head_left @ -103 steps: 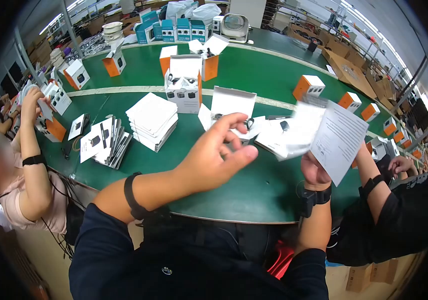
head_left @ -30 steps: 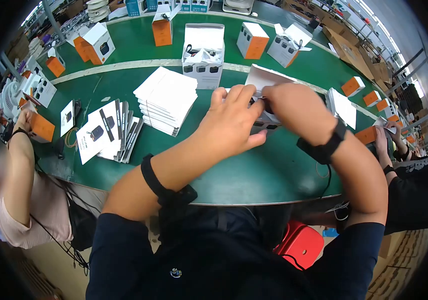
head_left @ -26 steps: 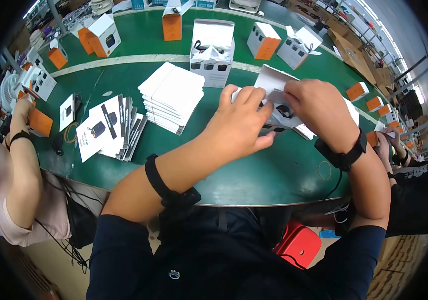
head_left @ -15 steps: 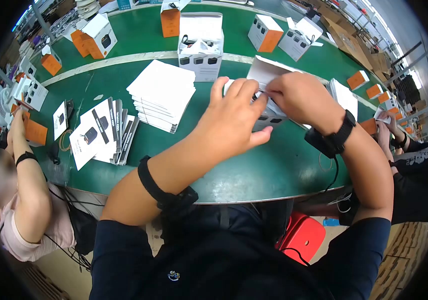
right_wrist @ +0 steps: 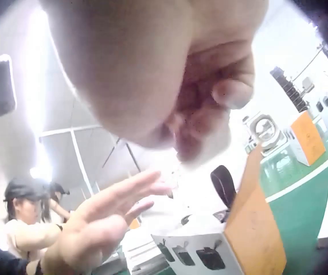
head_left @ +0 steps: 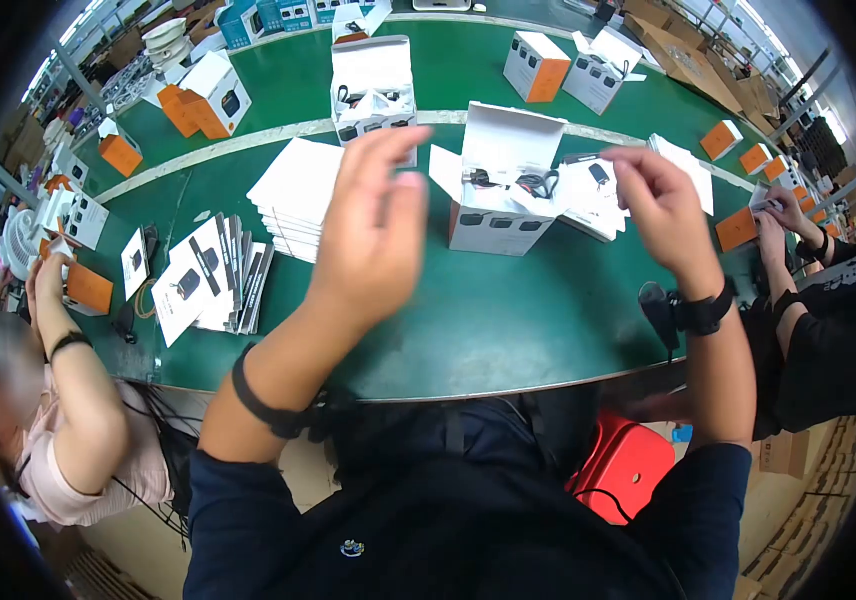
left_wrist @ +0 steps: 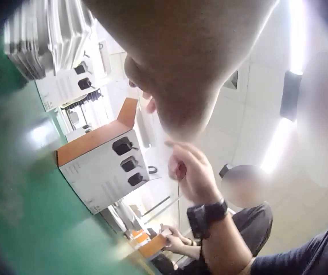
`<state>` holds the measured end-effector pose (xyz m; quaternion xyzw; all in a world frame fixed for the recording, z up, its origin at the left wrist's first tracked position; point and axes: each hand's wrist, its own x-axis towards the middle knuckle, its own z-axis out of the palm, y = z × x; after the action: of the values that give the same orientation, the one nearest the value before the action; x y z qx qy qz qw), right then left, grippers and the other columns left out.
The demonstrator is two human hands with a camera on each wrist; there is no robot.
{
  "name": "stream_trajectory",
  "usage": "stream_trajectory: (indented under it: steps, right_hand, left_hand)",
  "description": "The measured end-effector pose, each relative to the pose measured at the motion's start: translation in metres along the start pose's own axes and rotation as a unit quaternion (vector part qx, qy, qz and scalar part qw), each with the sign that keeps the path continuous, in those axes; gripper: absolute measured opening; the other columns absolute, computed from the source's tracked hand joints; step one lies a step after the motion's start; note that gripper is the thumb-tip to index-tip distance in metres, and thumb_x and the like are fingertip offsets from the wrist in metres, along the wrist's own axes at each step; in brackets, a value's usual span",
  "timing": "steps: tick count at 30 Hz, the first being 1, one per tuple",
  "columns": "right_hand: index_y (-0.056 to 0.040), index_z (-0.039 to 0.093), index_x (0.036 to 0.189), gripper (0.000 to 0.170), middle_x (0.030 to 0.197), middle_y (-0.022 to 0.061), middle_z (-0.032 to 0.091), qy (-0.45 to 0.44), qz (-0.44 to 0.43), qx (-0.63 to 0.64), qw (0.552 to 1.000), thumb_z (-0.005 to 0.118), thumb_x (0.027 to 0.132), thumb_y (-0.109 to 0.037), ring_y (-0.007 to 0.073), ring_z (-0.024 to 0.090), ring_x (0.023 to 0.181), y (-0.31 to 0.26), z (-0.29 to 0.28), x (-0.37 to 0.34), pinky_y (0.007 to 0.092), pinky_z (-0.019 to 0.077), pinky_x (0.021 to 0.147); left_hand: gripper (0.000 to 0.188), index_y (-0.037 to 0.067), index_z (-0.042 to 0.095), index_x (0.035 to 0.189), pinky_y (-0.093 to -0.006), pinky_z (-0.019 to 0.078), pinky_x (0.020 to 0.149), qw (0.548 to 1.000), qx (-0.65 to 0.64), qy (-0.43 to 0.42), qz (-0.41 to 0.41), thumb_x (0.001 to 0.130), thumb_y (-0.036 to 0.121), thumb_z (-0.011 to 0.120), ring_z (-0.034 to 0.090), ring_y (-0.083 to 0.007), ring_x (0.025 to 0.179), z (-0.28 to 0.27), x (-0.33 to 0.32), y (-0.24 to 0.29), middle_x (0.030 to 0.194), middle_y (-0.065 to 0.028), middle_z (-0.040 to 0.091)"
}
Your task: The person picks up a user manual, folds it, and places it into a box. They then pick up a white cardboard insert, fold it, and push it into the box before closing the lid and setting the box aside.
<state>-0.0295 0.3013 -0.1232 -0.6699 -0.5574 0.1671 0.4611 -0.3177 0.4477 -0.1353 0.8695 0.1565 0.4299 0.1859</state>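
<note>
- My left hand (head_left: 373,235) is raised, fingers mostly straight, holding nothing; my right hand (head_left: 670,215) is loosely curled, and I see nothing in it
- The open box (head_left: 496,236) stands upright on the worktop (head_left: 488,335), between my hands: to the right of my left, to the left of my right
- Its long side runs roughly along the worktop's near edge; the lid (head_left: 513,135) stands up on the far side and a flap (head_left: 444,182) spreads left
- Any reach, I judge, turns on that lid lying beyond the mouth; my left fingertips look nearer the flap, but with both hands lifted I can't be sure
- Green surface runs from the box front to the near edge; a white stack (head_left: 293,190) limits the left, booklets (head_left: 593,195) sit just beside the right
</note>
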Motion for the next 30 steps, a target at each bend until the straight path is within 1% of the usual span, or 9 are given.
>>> stream_trajectory:
  steps: [2,6,8,10,14,16,18,26,30]
  right_hand:
    - [-0.0028,0.069,0.129,0.033,0.098,0.0018,0.069,-0.030,0.093,0.075,0.992,0.066,0.102,-0.021,0.0098,0.062,0.084,0.041,0.009,-0.014,0.0264,0.0522,0.074]
    - [-0.0014,0.062,0.137,0.045,0.126,0.0058,0.067,-0.042,0.111,0.252,0.960,0.069,0.102,-0.028,0.0131,0.063,0.113,0.044,0.054,-0.004,0.0297,0.0515,0.097]
    - [0.0006,0.059,0.136,0.042,0.128,0.0073,0.067,-0.121,0.084,0.325,0.934,0.067,0.102,-0.022,0.0139,0.063,0.116,0.044,0.070,0.013,0.0304,0.0505,0.101]
    - [0.0014,0.055,0.137,0.039,0.128,0.0093,0.068,-0.134,0.084,0.389,0.908,0.063,0.102,-0.014,0.0149,0.063,0.118,0.039,0.092,0.023,0.0316,0.0500,0.104]
    - [0.0019,0.048,0.143,0.047,0.136,0.0115,0.063,-0.099,0.084,0.429,0.894,0.060,0.099,-0.005,0.0174,0.062,0.122,0.032,0.096,0.020,0.0336,0.0483,0.107]
    - [0.0002,0.048,0.141,0.047,0.140,0.0105,0.059,-0.086,0.045,0.440,0.893,0.064,0.097,-0.005,0.0177,0.059,0.127,0.047,0.102,0.016,0.0342,0.0471,0.109]
    - [-0.0030,0.051,0.138,0.045,0.142,0.0092,0.058,-0.056,-0.050,0.398,0.914,0.069,0.096,-0.006,0.0173,0.056,0.131,0.062,0.114,0.019,0.0350,0.0456,0.111]
    - [-0.0058,0.059,0.134,0.040,0.152,0.0159,0.050,-0.145,-0.178,0.387,0.893,0.069,0.095,-0.008,0.0263,0.054,0.134,0.071,0.090,0.011,0.0423,0.0415,0.114]
    - [-0.0053,0.071,0.121,0.030,0.143,0.0180,0.059,-0.096,-0.167,0.285,0.939,0.071,0.092,-0.007,0.0305,0.055,0.135,0.072,0.090,0.003,0.0442,0.0415,0.113]
  left_hand:
    - [0.034,0.001,0.057,0.138,-0.0389,0.0551,0.094,0.894,-0.347,0.069,-0.274,0.105,0.009,0.048,0.064,-0.0226,0.112,0.000,-0.012,-0.007,0.129,-0.0151,0.058]
    - [0.035,0.002,0.056,0.137,-0.0333,0.0562,0.084,0.798,-0.425,0.070,-0.421,0.109,0.022,0.052,0.065,-0.0171,0.106,0.036,-0.001,-0.022,0.124,-0.0104,0.061]
    - [0.034,0.005,0.062,0.132,-0.0271,0.0503,0.082,0.775,-0.423,-0.082,-0.462,0.106,0.027,0.059,0.064,-0.0124,0.101,0.047,0.011,-0.032,0.110,-0.0044,0.070]
    - [0.035,0.005,0.064,0.133,-0.0299,0.0511,0.091,0.815,-0.342,-0.191,-0.427,0.103,0.022,0.063,0.063,-0.0126,0.107,0.053,0.022,-0.045,0.117,-0.0036,0.071]
    - [0.044,0.004,0.062,0.138,-0.0315,0.0492,0.102,0.852,-0.357,-0.212,-0.318,0.097,0.017,0.069,0.060,-0.0156,0.122,0.058,0.030,-0.058,0.130,-0.0074,0.068]
    - [0.049,0.005,0.062,0.139,-0.0352,0.0480,0.107,0.907,-0.363,-0.148,-0.154,0.091,0.014,0.071,0.060,-0.0180,0.124,0.064,0.025,-0.055,0.144,-0.0099,0.061]
    - [0.050,0.009,0.068,0.135,-0.0454,0.0408,0.115,0.919,-0.335,-0.195,0.074,0.088,0.024,0.080,0.053,-0.0338,0.139,0.059,0.020,-0.070,0.145,-0.0174,0.060]
    - [0.030,0.006,0.073,0.127,-0.0458,0.0454,0.106,0.966,-0.188,-0.169,0.058,0.099,0.010,0.063,0.059,-0.0362,0.125,0.058,0.007,-0.057,0.135,-0.0180,0.065]
    - [0.030,0.006,0.073,0.127,-0.0453,0.0455,0.106,0.968,-0.172,-0.173,0.054,0.099,0.011,0.063,0.060,-0.0354,0.124,0.057,0.007,-0.055,0.134,-0.0170,0.065]
